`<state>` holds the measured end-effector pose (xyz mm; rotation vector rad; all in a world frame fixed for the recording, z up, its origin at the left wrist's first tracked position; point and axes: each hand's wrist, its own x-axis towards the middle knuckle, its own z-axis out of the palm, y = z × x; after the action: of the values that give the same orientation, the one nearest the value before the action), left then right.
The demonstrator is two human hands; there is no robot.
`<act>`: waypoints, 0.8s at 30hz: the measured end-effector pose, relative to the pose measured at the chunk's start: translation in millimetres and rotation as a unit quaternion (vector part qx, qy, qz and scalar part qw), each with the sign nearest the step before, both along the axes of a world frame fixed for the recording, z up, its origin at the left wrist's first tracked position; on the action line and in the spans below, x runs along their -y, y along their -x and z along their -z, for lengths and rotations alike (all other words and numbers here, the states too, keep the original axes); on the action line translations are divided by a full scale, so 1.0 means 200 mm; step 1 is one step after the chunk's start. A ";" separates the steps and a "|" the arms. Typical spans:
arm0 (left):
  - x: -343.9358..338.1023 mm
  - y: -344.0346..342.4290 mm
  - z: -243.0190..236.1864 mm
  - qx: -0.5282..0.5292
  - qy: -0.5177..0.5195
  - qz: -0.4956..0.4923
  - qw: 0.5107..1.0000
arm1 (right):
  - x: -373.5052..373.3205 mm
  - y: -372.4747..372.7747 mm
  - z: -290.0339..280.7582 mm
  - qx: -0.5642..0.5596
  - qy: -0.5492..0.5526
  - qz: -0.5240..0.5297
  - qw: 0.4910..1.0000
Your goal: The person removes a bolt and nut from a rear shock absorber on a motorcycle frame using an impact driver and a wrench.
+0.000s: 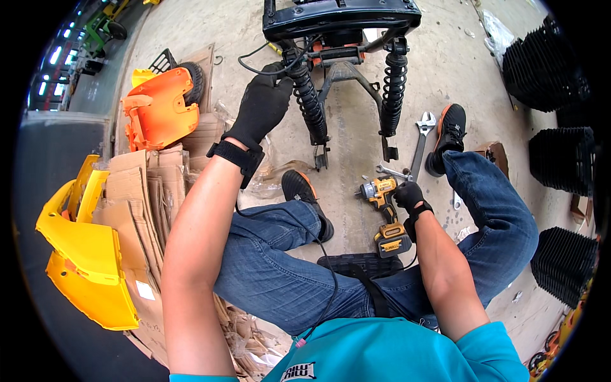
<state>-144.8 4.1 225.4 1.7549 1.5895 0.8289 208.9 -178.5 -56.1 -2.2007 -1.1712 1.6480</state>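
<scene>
My left hand [262,105], in a black glove, is raised to the top of the left shock absorber [309,102], a black coil spring on a dark vehicle frame [340,22]. Its fingers are curled beside a thin black cable [248,67]; what they pinch is hidden. Low between my legs, my gloved right hand [408,196] is closed against the rear of a yellow and black cordless impact driver [384,204]. Whatever lies inside its fingers is out of sight. A small wrench [393,170] and a large adjustable wrench [421,143] lie just beyond it.
The right shock absorber [394,86] hangs from the same frame. Flattened cardboard [137,210], yellow plastic panels [86,254] and an orange panel [164,108] lie left. Stacked black crates [560,159] line the right. A black cable [328,261] crosses my lap.
</scene>
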 end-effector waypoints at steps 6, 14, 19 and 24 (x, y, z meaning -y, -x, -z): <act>0.01 0.00 -0.01 -0.006 0.013 -0.005 1.000 | 0.00 0.01 -0.01 0.000 0.002 0.000 1.000; 0.00 0.01 0.00 -0.022 0.004 0.009 1.000 | 0.00 0.01 0.02 0.009 0.010 0.009 1.000; 0.00 0.00 0.00 -0.017 -0.006 0.009 1.000 | 0.00 -0.01 0.04 0.003 0.008 -0.007 1.000; 0.00 0.00 0.01 -0.016 -0.015 0.013 1.000 | 0.00 0.00 0.04 -0.001 0.001 0.016 1.000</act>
<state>-144.7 4.0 223.2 1.8148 1.5783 0.8214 208.2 -179.1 -63.5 -2.2059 -1.1278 1.6401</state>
